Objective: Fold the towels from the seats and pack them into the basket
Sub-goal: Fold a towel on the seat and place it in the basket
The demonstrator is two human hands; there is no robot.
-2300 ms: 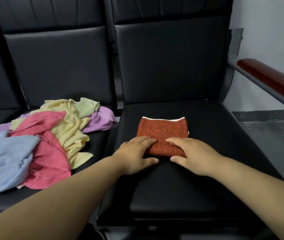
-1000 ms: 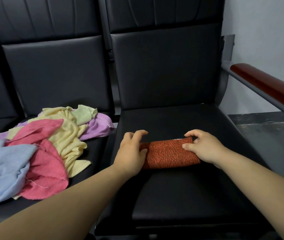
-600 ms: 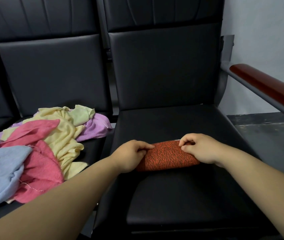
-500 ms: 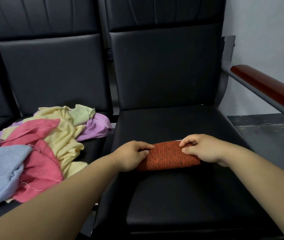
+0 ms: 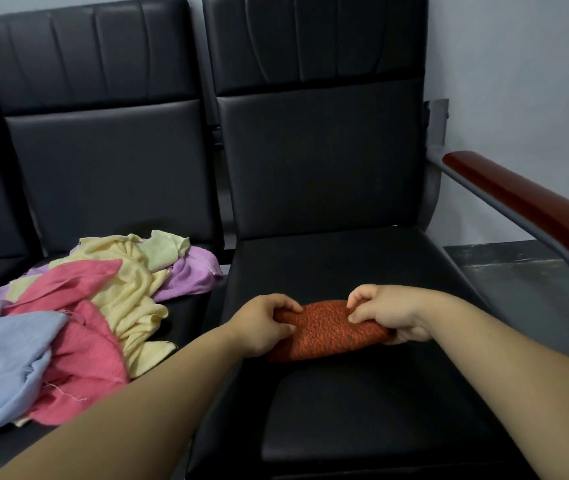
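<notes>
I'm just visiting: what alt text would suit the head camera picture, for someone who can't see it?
A person's left hand and right hand grip the two ends of a folded orange-red textured towel over a black padded seat. A loose pile of pink, yellow, blue and purple towels lies on the next seat to the left.
</notes>
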